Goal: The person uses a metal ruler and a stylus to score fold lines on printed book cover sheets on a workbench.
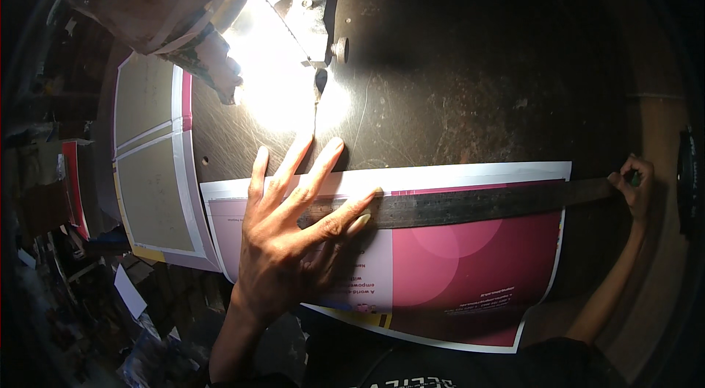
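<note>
A large printed sheet (470, 270), maroon and pale pink with white margins, lies on the dark tabletop and its near edge hangs toward my body. Across its upper part runs a long dark metal ruler (470, 208). My left hand (283, 237) rests on the ruler's left part and the sheet, its fingers spread out and pointing away from me. Part of the ruler and some print are hidden beneath it. At the far right, beyond the sheet's edge, my right hand (633, 182) is closed around the ruler's other end.
A glaring lamp lights a metal fixture with a round knob (340, 50) beyond my left hand. To its left hangs a plastic-wrapped bundle (161, 2). Grey boards with a white border (156, 193) lie left of the sheet. Papers and a red-edged stack (76, 189) clutter the far left.
</note>
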